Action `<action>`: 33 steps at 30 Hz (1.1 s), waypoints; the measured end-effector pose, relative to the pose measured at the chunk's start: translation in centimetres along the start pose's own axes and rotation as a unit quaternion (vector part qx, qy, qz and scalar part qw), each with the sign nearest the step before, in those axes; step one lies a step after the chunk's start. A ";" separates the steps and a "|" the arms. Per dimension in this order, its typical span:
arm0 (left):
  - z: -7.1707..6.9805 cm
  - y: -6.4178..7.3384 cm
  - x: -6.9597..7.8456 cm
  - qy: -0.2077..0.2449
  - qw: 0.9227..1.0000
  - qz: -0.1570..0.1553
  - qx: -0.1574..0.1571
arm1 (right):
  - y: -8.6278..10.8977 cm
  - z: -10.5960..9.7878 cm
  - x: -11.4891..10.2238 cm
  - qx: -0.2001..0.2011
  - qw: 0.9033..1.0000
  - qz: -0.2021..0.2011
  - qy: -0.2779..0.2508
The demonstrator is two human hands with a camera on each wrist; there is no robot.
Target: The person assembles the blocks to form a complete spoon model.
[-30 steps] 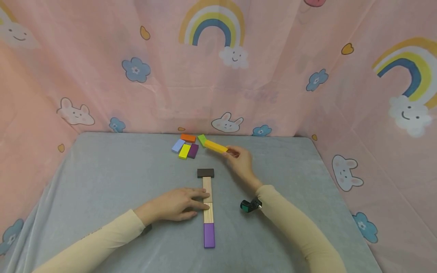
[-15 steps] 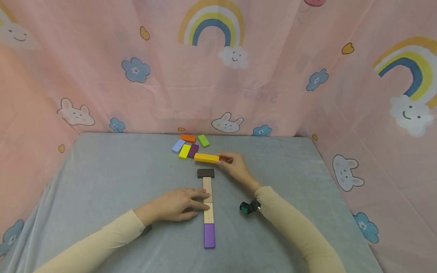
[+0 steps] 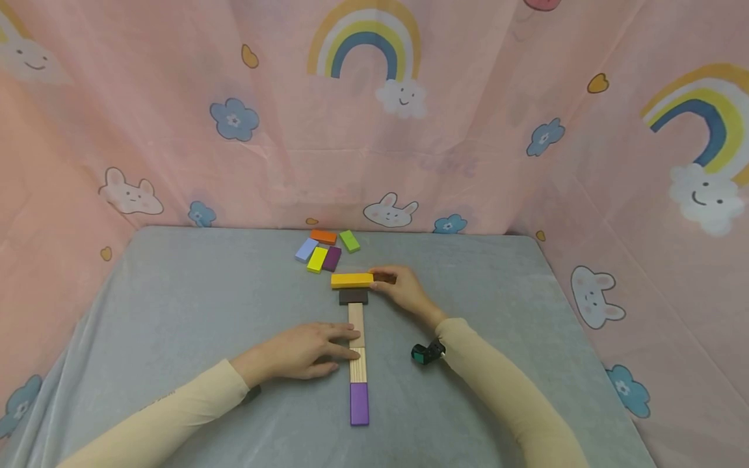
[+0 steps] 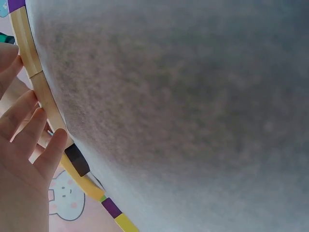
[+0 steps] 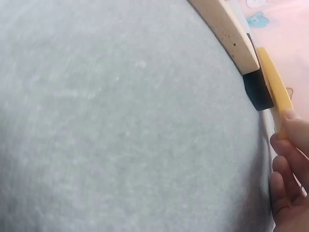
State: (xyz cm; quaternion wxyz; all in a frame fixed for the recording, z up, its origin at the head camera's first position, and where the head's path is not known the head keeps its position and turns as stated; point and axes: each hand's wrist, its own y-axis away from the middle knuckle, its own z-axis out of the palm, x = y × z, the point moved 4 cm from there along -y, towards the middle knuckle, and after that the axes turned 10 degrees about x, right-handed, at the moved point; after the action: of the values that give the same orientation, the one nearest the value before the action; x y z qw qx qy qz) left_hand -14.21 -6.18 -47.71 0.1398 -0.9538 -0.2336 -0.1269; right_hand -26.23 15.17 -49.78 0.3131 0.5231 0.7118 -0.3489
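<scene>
1. Here's the right hand (image 3: 404, 289), thumb and fingers pinching one end of a long amber-yellow rectangular block (image 3: 352, 281).
2. That amber-yellow block lies crosswise just beyond a dark brown rectangular block (image 3: 354, 298); whether the two touch, I can't tell.
3. Over to the left hand (image 3: 298, 351): fingers spread and nearly straight, gripping nothing, fingertips at a plain pale wooden block (image 3: 355, 315) and a striped-grain wooden block (image 3: 358, 372).
4. Those wooden blocks run end to end, dark brown crossing the far end, a glossy purple block (image 3: 359, 404) at the near end.
5. Farther back on the grey cloth-covered tabletop (image 3: 234, 279) sit orange (image 3: 324, 236), light blue (image 3: 306, 249), bright yellow (image 3: 317, 259), dark purple (image 3: 331, 259) and lime green (image 3: 350, 241) blocks.
</scene>
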 end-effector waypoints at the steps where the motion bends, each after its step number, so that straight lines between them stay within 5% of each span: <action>1: 0.0 0.0 0.0 0.002 1.000 0.000 0.000 | 0.0 0.0 0.0 -0.001 1.000 -0.002 0.001; 33: 0.0 -0.1 -0.1 0.000 1.000 0.003 0.003 | 0.1 0.0 0.3 -0.003 0.999 -0.016 0.040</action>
State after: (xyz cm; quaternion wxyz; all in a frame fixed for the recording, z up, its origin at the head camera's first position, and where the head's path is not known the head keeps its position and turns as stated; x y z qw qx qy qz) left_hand -14.34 -6.14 -47.76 0.1434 -0.9539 -0.2314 -0.1261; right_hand -26.23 15.30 -50.02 0.2804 0.5245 0.7326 -0.3310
